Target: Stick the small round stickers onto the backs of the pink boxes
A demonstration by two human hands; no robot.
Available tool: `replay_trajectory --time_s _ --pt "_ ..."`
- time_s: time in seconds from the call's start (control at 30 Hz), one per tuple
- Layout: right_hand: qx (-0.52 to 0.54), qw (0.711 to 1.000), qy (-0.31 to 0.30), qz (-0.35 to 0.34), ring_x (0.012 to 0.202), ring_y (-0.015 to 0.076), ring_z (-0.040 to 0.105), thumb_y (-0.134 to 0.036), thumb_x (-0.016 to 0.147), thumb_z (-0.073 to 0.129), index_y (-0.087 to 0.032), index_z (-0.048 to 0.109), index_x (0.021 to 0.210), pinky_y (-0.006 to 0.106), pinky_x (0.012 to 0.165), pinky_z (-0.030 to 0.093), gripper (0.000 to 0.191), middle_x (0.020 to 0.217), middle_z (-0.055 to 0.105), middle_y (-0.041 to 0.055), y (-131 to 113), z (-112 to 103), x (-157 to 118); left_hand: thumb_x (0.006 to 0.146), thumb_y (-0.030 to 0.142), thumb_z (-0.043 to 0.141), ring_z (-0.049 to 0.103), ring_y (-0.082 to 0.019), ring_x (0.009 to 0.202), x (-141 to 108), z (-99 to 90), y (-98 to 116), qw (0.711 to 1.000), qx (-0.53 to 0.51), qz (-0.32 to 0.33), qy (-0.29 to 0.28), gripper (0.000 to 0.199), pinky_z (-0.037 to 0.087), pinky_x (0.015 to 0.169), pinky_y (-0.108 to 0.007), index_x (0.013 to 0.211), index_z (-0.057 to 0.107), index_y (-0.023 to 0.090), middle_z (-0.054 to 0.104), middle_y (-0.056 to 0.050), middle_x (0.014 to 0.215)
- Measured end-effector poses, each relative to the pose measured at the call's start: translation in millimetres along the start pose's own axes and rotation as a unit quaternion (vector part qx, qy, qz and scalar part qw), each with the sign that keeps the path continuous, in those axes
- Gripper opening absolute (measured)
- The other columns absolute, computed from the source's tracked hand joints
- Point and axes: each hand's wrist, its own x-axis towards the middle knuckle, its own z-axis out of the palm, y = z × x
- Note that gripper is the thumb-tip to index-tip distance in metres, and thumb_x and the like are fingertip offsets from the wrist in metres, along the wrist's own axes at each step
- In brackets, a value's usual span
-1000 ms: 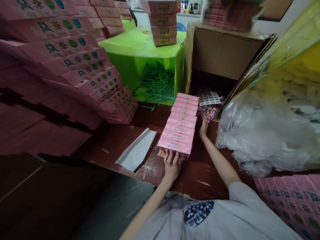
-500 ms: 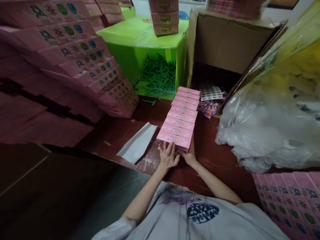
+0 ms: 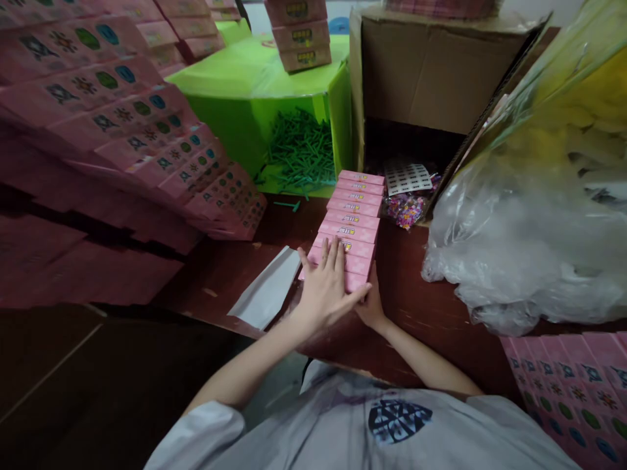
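Note:
A row of several pink boxes (image 3: 353, 207) runs away from me on the dark red table, each box overlapping its neighbour. My left hand (image 3: 323, 284) lies over the nearest boxes, palm down, fingers stretched out and thumb spread to the right. Around the near right corner of the row, my right hand (image 3: 373, 303) grips the nearest pink box. Some of its fingers are hidden by the box and my left thumb. A white paper sheet (image 3: 267, 287) lies left of the row.
Stacked pink boxes (image 3: 161, 130) rise on the left. A green box (image 3: 230, 117) holds green sticks (image 3: 304, 153). A cardboard box (image 3: 416, 72) has a sticker sheet (image 3: 409, 179) and bags of colourful pieces (image 3: 406, 212) at its opening. A large plastic bag (image 3: 514, 241) bulges at right.
My left hand has moved from the near end of the row up onto the tops of the nearest boxes, fingers spreading. My right hand stays at the right corner. The view has shifted slightly.

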Motion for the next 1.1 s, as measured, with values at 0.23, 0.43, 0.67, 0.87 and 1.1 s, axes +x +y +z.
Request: replay_trajectory --time_s 0.23,0.43,0.67,0.87,1.1 --pt "0.009 0.999 0.0 -0.037 0.154 0.0327 0.012 -0.051 0.072 0.081 -0.019 0.003 0.159 0.053 0.126 0.017 0.121 0.166 0.01 0.0148 3.9 3.7 0.7 0.084 0.081 0.029 0.007 -0.047 0.151 91.5 14.8 6.7 0.989 0.067 -0.099 -0.089 0.114 -0.005 0.113 -0.072 0.149 0.024 -0.012 0.015 -0.037 0.158" --pt "-0.001 0.999 0.001 -0.037 0.153 0.034 0.012 -0.042 0.072 0.083 -0.023 0.002 0.159 0.055 0.125 0.016 0.12 0.166 0.01 0.0138 7.7 5.6 0.0 0.085 0.08 0.018 0.003 -0.043 0.152 173.3 25.6 13.4 0.967 0.079 -0.199 -0.14 0.112 0.001 0.117 -0.068 0.153 0.015 -0.009 0.01 -0.03 0.162" --pt "-0.018 0.998 0.004 -0.064 0.153 0.035 0.013 -0.047 0.074 0.08 -0.024 -0.001 0.159 0.057 0.124 0.018 0.12 0.166 0.01 0.0133 14.8 8.6 -0.2 0.084 0.079 0.019 0.001 -0.044 0.152 219.4 42.8 11.6 0.961 0.082 -0.235 -0.117 0.113 -0.001 0.117 -0.068 0.152 0.015 -0.01 0.009 -0.031 0.162" --pt "-0.034 0.996 0.009 -0.082 0.153 0.0346 0.012 -0.053 0.078 0.075 -0.023 -0.003 0.159 0.056 0.124 0.02 0.117 0.166 0.008 0.0143 12.6 8.3 0.1 0.081 0.082 0.026 0.001 -0.044 0.152 243.5 48.1 10.9 0.953 0.081 -0.264 -0.128 0.118 -0.002 0.118 -0.065 0.152 0.011 -0.012 0.007 -0.033 0.162" --pt "-0.009 0.996 0.017 -0.089 0.153 0.0356 0.013 -0.062 0.079 0.069 -0.022 0.0 0.159 0.057 0.123 0.02 0.114 0.166 0.01 0.0148 7.6 6.9 2.5 0.079 0.081 0.038 0.008 -0.051 0.149 259.3 48.5 13.3 0.949 0.112 -0.252 -0.153 0.121 -0.003 0.116 -0.067 0.151 0.015 -0.013 0.012 -0.036 0.159"
